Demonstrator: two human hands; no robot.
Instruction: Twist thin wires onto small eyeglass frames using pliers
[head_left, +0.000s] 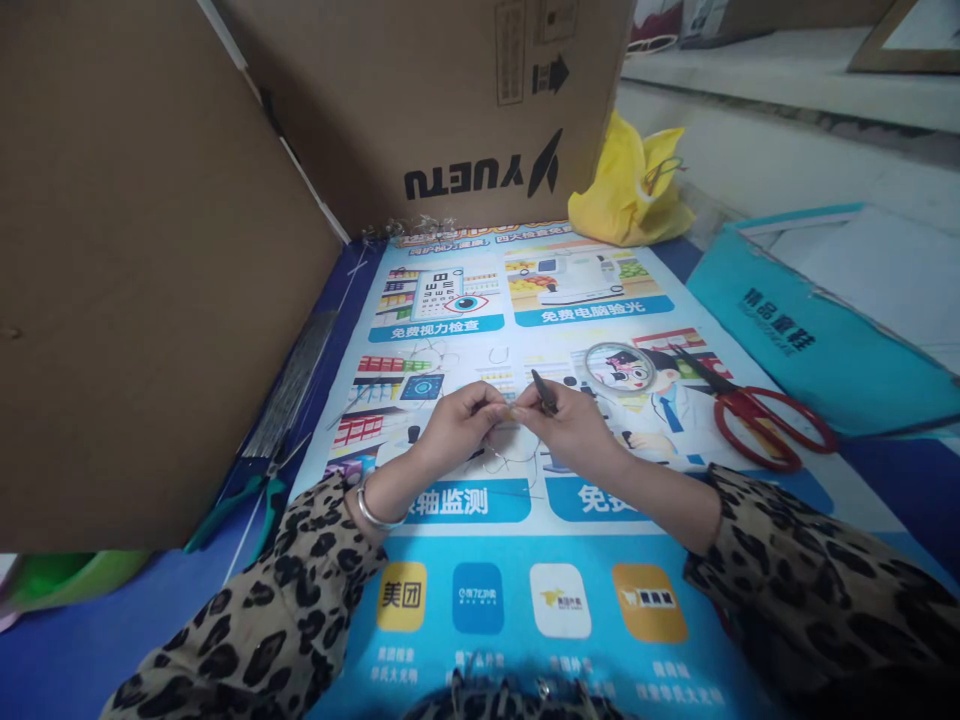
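My left hand (465, 425) and my right hand (574, 420) meet over the middle of the printed poster (457, 530), fingertips pinched together. A thin wire (510, 458) runs from the left fingertips and loops below both hands. What exactly sits between the touching fingertips is too small to make out. Held in my right hand is a dark pen-shaped tool (544, 392), its tip pointing up and left. More thin bent wire (499, 357) lies on the poster just beyond my hands.
Red-handled scissors (772, 425) lie to the right, near a turquoise shoe box (817, 320). Green-handled pliers (259, 500) and a bundle of straight wires (292, 385) lie left. Large cardboard (450, 90) stands behind and left; a yellow bag (630, 190) sits at the back.
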